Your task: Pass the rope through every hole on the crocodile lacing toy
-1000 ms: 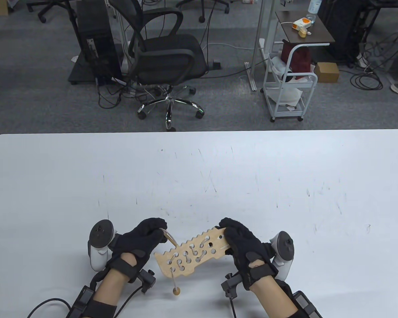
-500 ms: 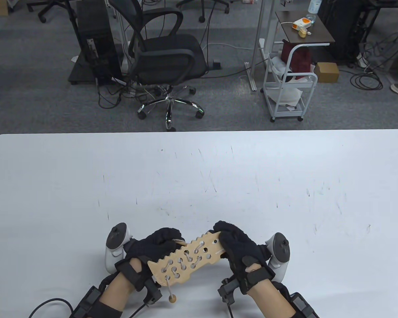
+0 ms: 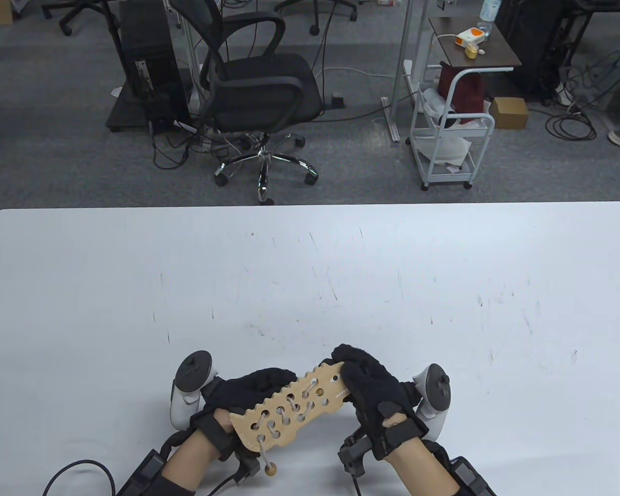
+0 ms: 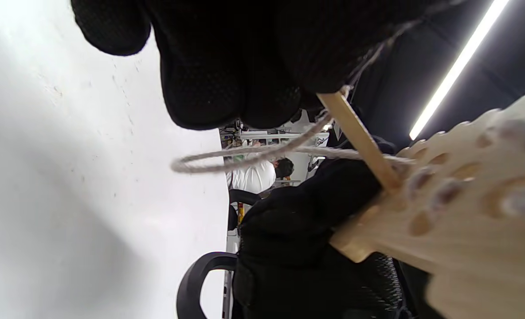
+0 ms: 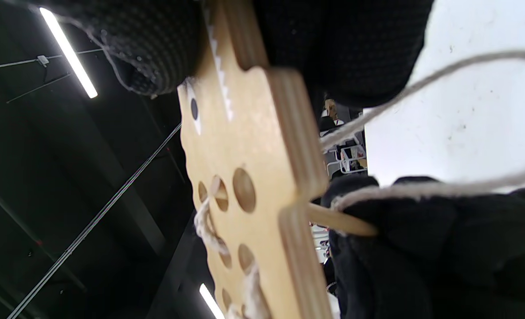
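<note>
crocodile lacing toy [image 3: 294,405]: flat pale plywood, toothed edge, round holes, held above white table [image 3: 310,268] near its front edge | rope [image 4: 227,159]: thin grey twine, wooden needle [image 4: 360,137] | right hand [image 3: 374,390]: grips toy's end | left hand [image 3: 253,385]: pinches needle behind toy

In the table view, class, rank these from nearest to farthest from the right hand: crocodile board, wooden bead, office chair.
1. Crocodile board: gripped by the right hand at its right end.
2. Wooden bead: hanging below the board's left end.
3. Office chair: on the floor beyond the table.
</note>
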A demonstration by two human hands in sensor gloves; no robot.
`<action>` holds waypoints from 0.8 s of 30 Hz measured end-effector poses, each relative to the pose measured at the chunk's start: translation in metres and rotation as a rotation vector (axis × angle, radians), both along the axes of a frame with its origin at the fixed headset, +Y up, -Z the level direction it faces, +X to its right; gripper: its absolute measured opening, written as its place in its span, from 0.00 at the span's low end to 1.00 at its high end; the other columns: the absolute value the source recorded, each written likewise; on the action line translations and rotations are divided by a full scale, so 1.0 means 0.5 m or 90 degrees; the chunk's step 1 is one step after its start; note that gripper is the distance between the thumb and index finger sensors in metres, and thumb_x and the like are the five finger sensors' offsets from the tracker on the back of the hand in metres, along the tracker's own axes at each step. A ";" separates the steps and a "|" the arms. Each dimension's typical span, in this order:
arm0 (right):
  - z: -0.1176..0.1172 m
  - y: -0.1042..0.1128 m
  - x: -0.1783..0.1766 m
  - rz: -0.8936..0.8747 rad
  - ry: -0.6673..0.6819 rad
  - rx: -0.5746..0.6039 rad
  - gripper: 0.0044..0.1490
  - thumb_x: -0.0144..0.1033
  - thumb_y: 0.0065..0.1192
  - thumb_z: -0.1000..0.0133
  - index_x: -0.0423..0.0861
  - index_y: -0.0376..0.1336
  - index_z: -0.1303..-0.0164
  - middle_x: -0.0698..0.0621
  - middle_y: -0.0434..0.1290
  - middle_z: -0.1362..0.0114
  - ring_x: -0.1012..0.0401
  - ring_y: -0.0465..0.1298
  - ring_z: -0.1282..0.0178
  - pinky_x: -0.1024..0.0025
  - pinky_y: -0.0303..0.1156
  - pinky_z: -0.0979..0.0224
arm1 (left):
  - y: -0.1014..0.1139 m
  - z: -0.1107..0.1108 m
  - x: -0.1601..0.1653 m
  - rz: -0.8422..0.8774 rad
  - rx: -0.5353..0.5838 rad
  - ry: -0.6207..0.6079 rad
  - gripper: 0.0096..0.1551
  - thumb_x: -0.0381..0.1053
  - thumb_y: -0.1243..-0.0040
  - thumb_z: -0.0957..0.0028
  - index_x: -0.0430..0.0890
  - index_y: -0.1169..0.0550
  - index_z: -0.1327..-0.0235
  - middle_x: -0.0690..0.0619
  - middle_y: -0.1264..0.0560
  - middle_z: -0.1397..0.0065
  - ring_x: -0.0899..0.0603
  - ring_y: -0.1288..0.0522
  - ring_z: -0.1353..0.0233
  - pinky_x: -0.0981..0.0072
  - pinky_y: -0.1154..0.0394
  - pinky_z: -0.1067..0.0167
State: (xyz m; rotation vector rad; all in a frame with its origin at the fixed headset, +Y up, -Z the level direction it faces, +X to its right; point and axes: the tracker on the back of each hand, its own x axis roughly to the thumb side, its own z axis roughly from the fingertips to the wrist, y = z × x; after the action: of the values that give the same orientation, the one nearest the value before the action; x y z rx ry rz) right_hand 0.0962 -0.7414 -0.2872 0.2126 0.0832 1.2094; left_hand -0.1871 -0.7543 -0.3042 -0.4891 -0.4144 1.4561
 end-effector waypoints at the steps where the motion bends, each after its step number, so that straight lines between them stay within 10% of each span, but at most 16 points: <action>1: 0.000 0.000 -0.001 0.002 0.000 0.002 0.30 0.41 0.67 0.48 0.42 0.65 0.37 0.49 0.83 0.41 0.55 0.86 0.50 0.59 0.78 0.47 | 0.001 0.000 0.001 0.001 0.002 -0.003 0.23 0.50 0.31 0.54 0.58 0.17 0.44 0.55 0.16 0.41 0.45 0.17 0.40 0.42 0.31 0.30; 24: -0.003 0.009 -0.003 0.147 -0.065 0.095 0.31 0.42 0.65 0.48 0.42 0.66 0.37 0.50 0.84 0.44 0.56 0.87 0.52 0.59 0.78 0.47 | 0.024 0.018 0.024 0.095 0.040 -0.054 0.28 0.46 0.33 0.53 0.53 0.19 0.36 0.51 0.19 0.34 0.42 0.20 0.35 0.40 0.33 0.28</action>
State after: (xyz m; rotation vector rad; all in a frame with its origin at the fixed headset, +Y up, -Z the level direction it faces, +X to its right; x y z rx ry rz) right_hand 0.0946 -0.7371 -0.2887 0.2760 -0.0740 1.4556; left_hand -0.1752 -0.7424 -0.2951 -0.4782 -0.5728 1.5638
